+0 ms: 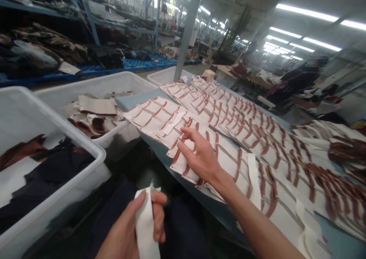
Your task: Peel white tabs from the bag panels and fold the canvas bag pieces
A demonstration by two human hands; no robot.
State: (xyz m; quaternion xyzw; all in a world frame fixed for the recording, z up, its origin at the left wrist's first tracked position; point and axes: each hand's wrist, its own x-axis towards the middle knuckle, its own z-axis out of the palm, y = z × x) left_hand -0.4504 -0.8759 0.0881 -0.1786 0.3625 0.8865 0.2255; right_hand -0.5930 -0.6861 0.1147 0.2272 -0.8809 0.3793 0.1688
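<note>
Left hand (127, 226) grasps white strip (146, 222) between thumb and fingers; frayed end pokes just above grip, rest hangs below. Strip is clear of table (127, 102), off its near edge. Right hand (201, 156) released, fingers parted over brown-edged panels (228, 156) along that edge; contact unclear.

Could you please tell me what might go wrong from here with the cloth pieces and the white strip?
The right hand is over overlapping cloth pieces, so a brush could shift their rows. The white strip in the left hand shows loose threads at its top end, which might fray further.
</note>
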